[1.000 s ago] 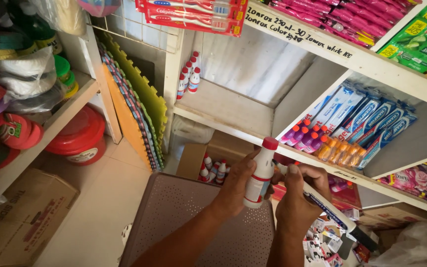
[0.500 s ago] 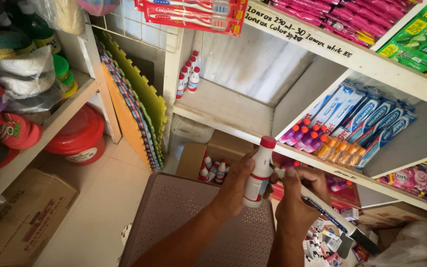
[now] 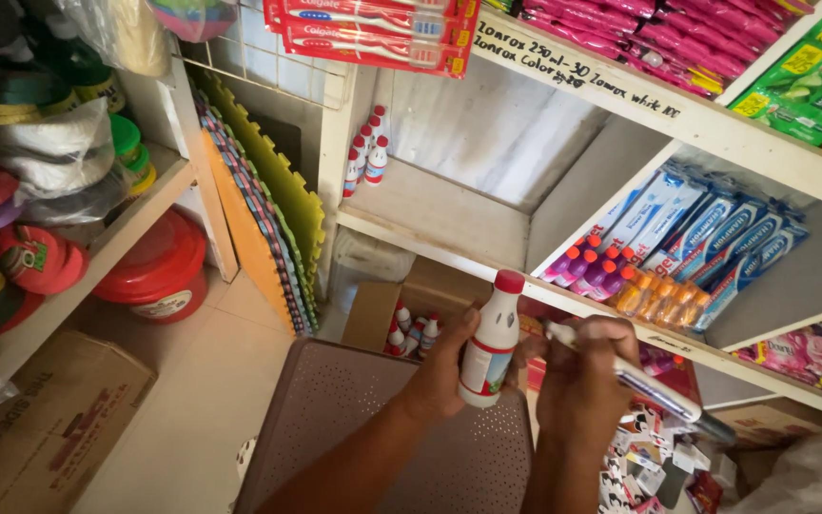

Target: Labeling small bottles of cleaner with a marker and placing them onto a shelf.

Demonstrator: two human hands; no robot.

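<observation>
**Inspector:** Shop shelving [image 3: 544, 228] surrounds the person on all sides; a brown perforated stool [image 3: 382, 428] stands on the tiled floor below. Where is the bottle [image 3: 489, 345]?

**Assistant:** Upright, above the stool and in front of the shelf edge. The left hand [image 3: 444, 371] is curled round its lower body, fingers pressed against the label.

**Inspector:** And the right hand [image 3: 587, 376]?

**Assistant:** Closed in a writing grip on a marker [image 3: 625, 376], whose tip sits close to the bottle's side. Whether it touches cannot be told.

**Inspector:** Handling judgement?

**Assistant:** Small white plastic bottle with a red cap; likely light, fairly stiff, with a smooth wall that could slip or dent under a hard squeeze. Breakage seems unlikely. The mid-to-lower body looks the sound place to hold, leaving the upper side open to the marker.

**Inspector:** Surroundings?

**Assistant:** A carton [image 3: 401, 319] of like bottles sits beyond the stool; more stand on the shelf [image 3: 365, 157] above.
</observation>
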